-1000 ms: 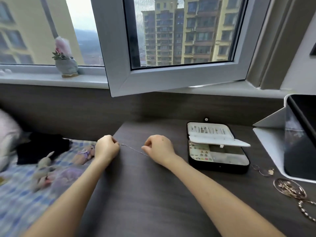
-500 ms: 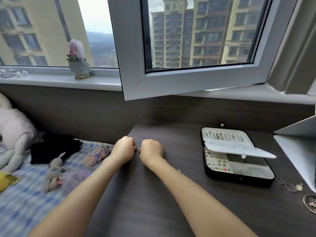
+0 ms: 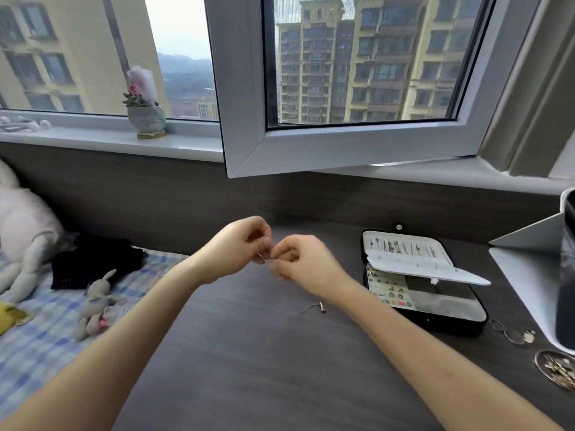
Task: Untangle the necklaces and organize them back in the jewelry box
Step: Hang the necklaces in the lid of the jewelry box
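Head view: pinching a thin necklace (image 3: 320, 307) with both hands over the dark desk (image 3: 249, 368). Curling the left hand (image 3: 231, 251), thumb and forefinger closing on something small and pale at the tips. Curling the right hand (image 3: 306, 264) the same way, its fingertips touching those of the left. Gripping the fine chain at that meeting point, though not being able to trace it from there down. Showing only its loose end, with a small dark piece on it, lying on the desk just below the right wrist. Lying open to the right, near the right forearm: the jewelry box (image 3: 435, 321), black-walled, its white flap lifting over the compartments, small coloured pieces sitting in the left cells. Resting just beside the box's near right corner: a second chain (image 3: 513, 333) with a pale pendant. Sitting at the right edge: a round dish (image 3: 539, 363) of tangled jewelry. Lying on the checked bedding (image 3: 37, 346) to the left: plush toys (image 3: 93, 306).
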Available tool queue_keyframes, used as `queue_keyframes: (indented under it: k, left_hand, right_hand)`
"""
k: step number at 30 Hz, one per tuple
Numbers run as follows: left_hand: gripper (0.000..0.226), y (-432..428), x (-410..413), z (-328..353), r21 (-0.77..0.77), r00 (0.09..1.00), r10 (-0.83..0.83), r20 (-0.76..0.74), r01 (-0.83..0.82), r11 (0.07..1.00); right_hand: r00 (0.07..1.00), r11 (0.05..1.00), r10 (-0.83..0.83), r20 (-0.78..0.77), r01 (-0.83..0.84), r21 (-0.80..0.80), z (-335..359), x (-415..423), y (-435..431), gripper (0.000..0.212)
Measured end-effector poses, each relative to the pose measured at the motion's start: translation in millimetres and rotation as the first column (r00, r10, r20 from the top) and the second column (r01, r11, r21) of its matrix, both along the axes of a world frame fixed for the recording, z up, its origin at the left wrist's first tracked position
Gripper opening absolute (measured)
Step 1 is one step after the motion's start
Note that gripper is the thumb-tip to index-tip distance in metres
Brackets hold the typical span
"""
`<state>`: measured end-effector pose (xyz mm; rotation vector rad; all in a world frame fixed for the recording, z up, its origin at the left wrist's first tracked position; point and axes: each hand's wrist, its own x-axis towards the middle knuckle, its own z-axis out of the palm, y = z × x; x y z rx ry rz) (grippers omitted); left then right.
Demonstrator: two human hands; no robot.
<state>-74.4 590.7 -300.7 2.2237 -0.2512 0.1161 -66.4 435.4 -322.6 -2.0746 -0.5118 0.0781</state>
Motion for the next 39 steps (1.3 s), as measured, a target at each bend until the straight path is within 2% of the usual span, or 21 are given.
queue_keyframes:
  k: [3, 6, 9, 14, 17, 21, 26, 30, 34, 39]
  left_hand:
    - [0.011, -8.9, -9.8, 11.4, -0.074, 0.998, -0.058, 0.008, 0.059, 0.996]
    - [0.007, -17.9, -18.8, 20.6, -0.171, 0.992, -0.124, 0.023, 0.126, 0.977]
    - [0.007, -26.6, -26.0, 27.3, -0.243, 0.985, -0.169, 0.040, 0.174, 0.954]
    - [0.010, -36.9, -33.2, 32.4, -0.280, 0.983, -0.174, 0.052, 0.181, 0.943]
    - [0.014, -44.0, -34.5, 33.9, -0.368, 0.987, -0.153, 0.041, 0.158, 0.916]
    - [0.017, -54.9, -38.5, 32.8, -0.486, 0.988, -0.153, 0.011, 0.139, 0.863]
    - [0.016, -63.0, -41.2, 30.4, -0.568, 0.971, -0.236, -0.027, 0.179, 0.803]
    - [0.010, -62.3, -44.8, 31.6, -0.668, 0.941, -0.332, -0.060, 0.209, 0.714]
    - [0.037, -61.7, -49.1, 27.3, -0.640, 0.937, -0.339, -0.079, 0.213, 0.738]
    - [0.040, -65.8, -53.8, 13.7, -0.621, 0.944, -0.318, -0.092, 0.195, 0.759]
  right_hand:
    - [0.999, 0.999, -0.046, 0.024, 0.046, 0.015, 16.8, -9.2, -17.7, 0.011]
    - [0.998, 0.996, -0.022, -0.059, 0.027, 0.085, 36.8, -19.5, -31.1, 0.008]
    - [0.998, 1.000, -0.004, -0.068, 0.006, 0.024, 52.5, -25.7, -41.3, 0.007]
    - [0.982, 0.974, -0.063, 0.176, 0.099, -0.202, 68.7, -29.7, -53.1, 0.011]
    - [0.971, 0.965, -0.048, 0.233, 0.105, -0.238, 80.2, -35.4, -57.0, 0.011]
    - [1.000, 0.998, -0.015, -0.004, 0.015, -0.056, 93.4, -39.5, -61.3, 0.017]
    - [0.975, 1.000, 0.006, -0.223, -0.004, 0.010, 99.0, -37.6, -70.9, 0.019]
    - [0.937, 0.996, 0.043, -0.345, -0.012, 0.092, 95.2, -36.5, -78.6, 0.020]
    - [0.893, 0.985, 0.101, -0.439, -0.028, 0.171, 84.1, -37.6, -86.0, 0.016]
    - [0.833, 0.951, 0.157, -0.531, 0.018, 0.308, 55.7, -44.1, -93.5, 0.011]
